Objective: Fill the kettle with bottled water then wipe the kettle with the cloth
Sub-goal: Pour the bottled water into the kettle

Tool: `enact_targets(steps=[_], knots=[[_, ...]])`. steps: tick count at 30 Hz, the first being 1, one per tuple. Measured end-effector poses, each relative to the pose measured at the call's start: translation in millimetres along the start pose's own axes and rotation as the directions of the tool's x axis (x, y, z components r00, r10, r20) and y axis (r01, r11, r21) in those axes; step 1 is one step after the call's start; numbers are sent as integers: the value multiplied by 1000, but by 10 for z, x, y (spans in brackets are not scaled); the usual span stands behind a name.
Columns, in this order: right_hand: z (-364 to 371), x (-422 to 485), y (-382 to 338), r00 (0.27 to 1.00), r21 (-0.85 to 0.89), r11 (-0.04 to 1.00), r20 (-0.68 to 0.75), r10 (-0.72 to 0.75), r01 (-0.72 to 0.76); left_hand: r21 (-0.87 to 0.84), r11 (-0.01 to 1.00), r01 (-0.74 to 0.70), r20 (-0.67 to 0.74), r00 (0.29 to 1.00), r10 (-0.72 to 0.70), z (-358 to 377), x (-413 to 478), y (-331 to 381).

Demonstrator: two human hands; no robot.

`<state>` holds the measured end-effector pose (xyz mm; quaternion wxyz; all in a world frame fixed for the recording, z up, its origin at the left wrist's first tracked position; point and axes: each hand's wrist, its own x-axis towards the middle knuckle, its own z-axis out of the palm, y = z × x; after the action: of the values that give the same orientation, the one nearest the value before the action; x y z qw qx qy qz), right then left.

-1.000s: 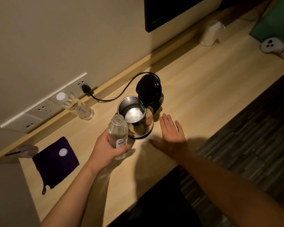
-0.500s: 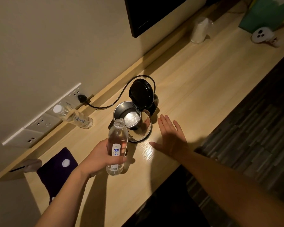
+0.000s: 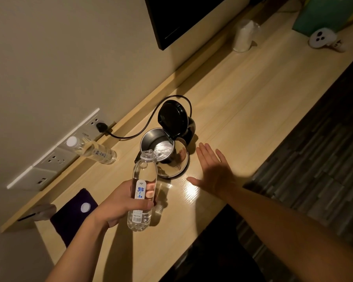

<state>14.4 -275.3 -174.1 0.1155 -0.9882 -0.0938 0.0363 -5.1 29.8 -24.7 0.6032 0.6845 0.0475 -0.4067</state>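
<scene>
Nearest, the left hand (image 3: 118, 202) was wrapped around the open bottle (image 3: 142, 192), fingers closed over its label. Over the last second it had drawn the bottle back from the kettle's rim and toward the body, roughly upright, its neck only just short of the rim. I judged this a pause or re-aim within the pour, not the end of filling. At the bottle's 2 o'clock the right hand (image 3: 211, 171) lay flat and spread on the counter (image 3: 243, 110), holding nothing, just beside the kettle (image 3: 165, 153), unchanged. The kettle stood with its lid (image 3: 172, 119) up and water glinting inside. At the bottle's 9 o'clock lay the dark cloth (image 3: 69, 216), a white cap (image 3: 85, 207) on it, untouched. A second bottle (image 3: 94, 151) stood toward 11 o'clock by the wall.
</scene>
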Motion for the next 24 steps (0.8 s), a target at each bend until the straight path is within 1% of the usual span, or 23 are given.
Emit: enact_targets(steps=[11, 16, 24], knots=[[-27, -23, 19, 998, 1, 999, -42, -38, 38, -81, 997, 17, 40, 999, -14, 34, -40, 32], [-44, -16, 14, 999, -11, 999, -21, -34, 34, -98, 995, 27, 63, 998, -21, 9, -61, 24], [-70, -11, -6, 1000, -4, 1000, 10, -16, 16, -89, 994, 61, 38, 998, -57, -26, -88, 6]])
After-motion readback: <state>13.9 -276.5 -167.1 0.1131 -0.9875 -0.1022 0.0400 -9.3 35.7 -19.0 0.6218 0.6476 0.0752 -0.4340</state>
